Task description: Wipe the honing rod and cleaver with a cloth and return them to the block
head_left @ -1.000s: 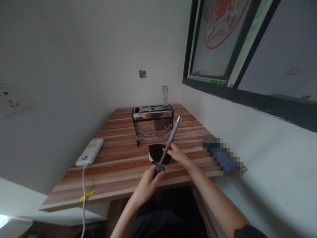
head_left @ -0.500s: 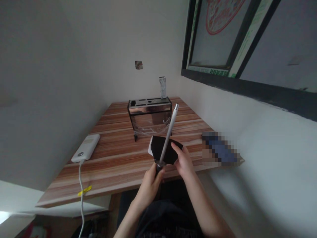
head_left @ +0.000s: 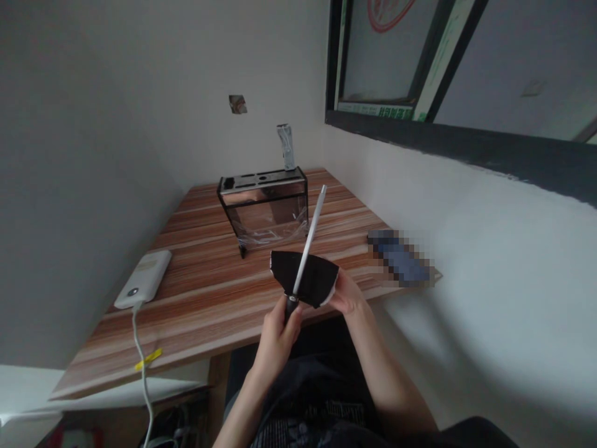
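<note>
My left hand (head_left: pixel 280 333) is closed round the black handle of a sharpening steel (head_left: pixel 310 239), whose long pale rod points up and away from me. My right hand (head_left: pixel 349 292) grips the right edge of a fan-shaped black piece (head_left: pixel 321 274) with white edges, perhaps card or cloth. This piece lies behind the lower rod, just above the handle. Whether it touches the rod I cannot tell. The fingers of my right hand are partly hidden behind it. Both things are held over the table's near edge.
Beyond my hands, a knife-block-like stand (head_left: pixel 265 205) with clear sides and loose plastic film is on the wood-grain table (head_left: pixel 200 274). A wrapped upright piece (head_left: pixel 286 147) rises from its top. A white power bank (head_left: pixel 144 279) with a cable lies left, a blurred item (head_left: pixel 401 256) right.
My right thumb has left the front of the black piece and the hand is now at its right edge. The piece has turned slightly. The whole view has shifted a little.
</note>
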